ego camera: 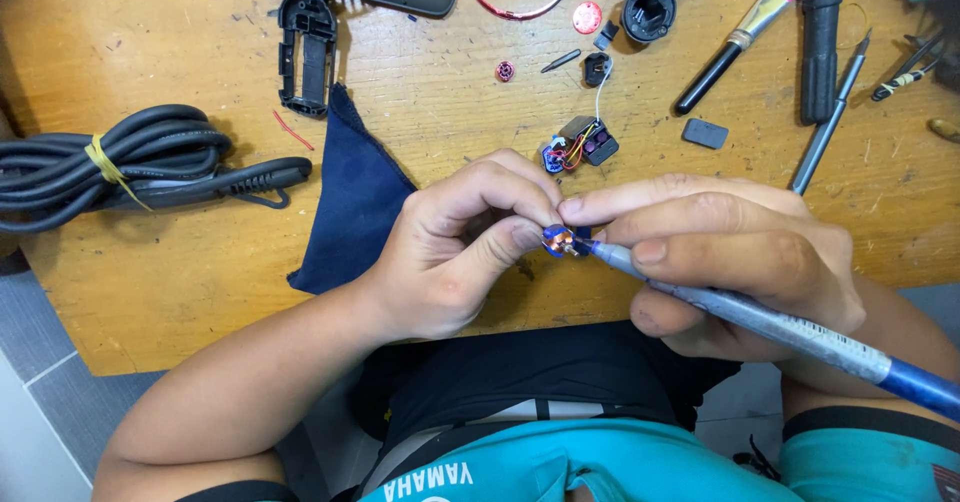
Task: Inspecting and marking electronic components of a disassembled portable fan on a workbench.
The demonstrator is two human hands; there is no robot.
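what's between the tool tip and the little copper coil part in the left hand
Nothing visible. The left hand pinches the small copper coil part at its fingertips, and the tip of the blue-grey tool in the right hand already meets it. The wired module lies apart on the table.

Left hand [450, 252] pinches a small round blue motor part with copper winding [556, 241] between thumb and fingers. Right hand [725, 257] holds a grey-and-blue pen-shaped tool [790, 327], tip touching the part. Behind on the wooden tabletop [180, 272]: dark blue cloth [350, 202], coiled black cable [120, 167], small wired black circuit module [580, 147], pink-bristled brush [755, 17].
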